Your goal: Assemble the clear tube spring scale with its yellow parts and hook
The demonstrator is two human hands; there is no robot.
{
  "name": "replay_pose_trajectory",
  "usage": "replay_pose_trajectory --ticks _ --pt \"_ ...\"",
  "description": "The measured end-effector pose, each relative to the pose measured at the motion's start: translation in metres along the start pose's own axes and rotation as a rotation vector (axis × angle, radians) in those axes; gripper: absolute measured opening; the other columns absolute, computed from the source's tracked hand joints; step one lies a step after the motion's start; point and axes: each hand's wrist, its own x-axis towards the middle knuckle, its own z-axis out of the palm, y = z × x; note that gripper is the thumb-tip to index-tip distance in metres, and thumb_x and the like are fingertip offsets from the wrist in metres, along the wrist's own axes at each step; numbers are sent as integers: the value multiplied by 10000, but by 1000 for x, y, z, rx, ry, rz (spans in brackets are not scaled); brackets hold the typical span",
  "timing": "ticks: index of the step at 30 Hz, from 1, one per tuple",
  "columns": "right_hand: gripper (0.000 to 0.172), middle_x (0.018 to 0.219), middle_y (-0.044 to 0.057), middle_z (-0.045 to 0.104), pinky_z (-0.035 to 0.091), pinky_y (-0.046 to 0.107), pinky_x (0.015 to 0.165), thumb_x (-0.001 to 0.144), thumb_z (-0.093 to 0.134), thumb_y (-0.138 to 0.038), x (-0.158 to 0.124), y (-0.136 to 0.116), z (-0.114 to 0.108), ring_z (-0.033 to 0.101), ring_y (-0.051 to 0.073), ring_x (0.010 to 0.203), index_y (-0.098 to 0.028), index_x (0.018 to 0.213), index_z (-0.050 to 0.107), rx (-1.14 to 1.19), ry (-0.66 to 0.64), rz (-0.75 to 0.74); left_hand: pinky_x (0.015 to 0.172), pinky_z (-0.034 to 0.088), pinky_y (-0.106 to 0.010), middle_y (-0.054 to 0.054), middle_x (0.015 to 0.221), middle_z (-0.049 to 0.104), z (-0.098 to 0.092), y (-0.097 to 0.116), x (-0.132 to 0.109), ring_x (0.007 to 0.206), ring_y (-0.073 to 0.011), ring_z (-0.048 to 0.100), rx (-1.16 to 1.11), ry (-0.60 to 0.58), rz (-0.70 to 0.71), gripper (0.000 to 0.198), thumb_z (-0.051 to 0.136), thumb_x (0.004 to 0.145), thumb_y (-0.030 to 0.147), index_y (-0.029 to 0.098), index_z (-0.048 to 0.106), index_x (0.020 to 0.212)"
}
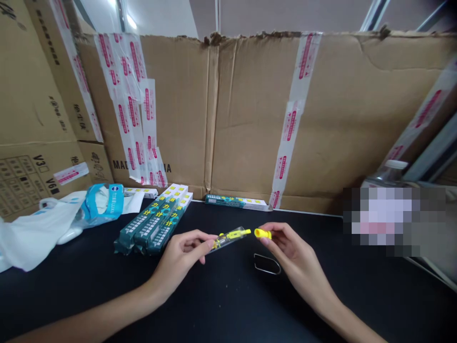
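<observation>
My left hand (191,250) is closed on a tubular spring scale (230,236), a clear tube with yellow parts inside and a thin yellow tip sticking out of its right end. Between thumb and fingers of my right hand (287,245) is a small yellow cap (262,233), its hollow end turned left towards that tip. A small gap separates cap and tip. Below them, a bent metal wire loop (267,264) lies on the black table, just left of my right wrist. The tube's left end is hidden in my left hand.
Several green-and-white boxes (157,221) lie side by side behind my left hand. Another such box (235,202) rests along the cardboard wall (250,119). White and blue plastic packaging (103,202) is at left. A clear bottle (391,174), partly blurred out, stands at right.
</observation>
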Motion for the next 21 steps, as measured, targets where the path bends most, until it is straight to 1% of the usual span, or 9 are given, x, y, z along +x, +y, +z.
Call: replay_pose_trajectory --ticks 2,5,8,11,18,21 --pt "200 1055 59 650 546 325 867 925 644 -404 1 1 2 661 207 975 -242 1039 615 -22 5 -25 464 214 -237 35 528 504 0 0 1 464 -93 320 0 0 -5 383 645 814 492 153 781 930" --pt "174 1042 53 642 551 328 864 934 635 -384 2 1 3 656 205 971 -247 1041 621 -36 9 -48 490 279 -235 17 554 558 1 -1 2 483 -103 390 8 -8 15 373 647 819 495 166 792 917" --pt "158 1044 51 637 560 320 850 936 632 -375 2 -1 3 656 202 968 -249 1032 629 -37 7 -71 536 345 -240 -26 676 666 1 -4 3 531 -117 479 -4 -19 30 363 662 808 490 171 802 913" --pt "142 1054 51 638 568 312 843 930 639 -366 2 -4 3 661 198 963 -251 1014 638 -29 -1 -84 543 370 -245 -54 764 713 1 -4 3 542 -125 504 -28 -40 18 376 672 792 496 167 806 917" --pt "112 1051 55 642 576 338 861 923 648 -338 1 -10 4 671 216 971 -250 993 658 -26 -11 -79 536 366 -246 -57 722 706 3 -1 1 531 -133 511 -34 -92 9 338 693 778 472 176 821 879" --pt "110 1053 57 644 574 342 851 932 634 -339 0 -11 3 665 219 966 -253 995 662 -62 -17 -85 510 343 -242 -25 609 647 3 0 1 491 -124 468 -52 -70 8 334 700 763 471 176 821 863"
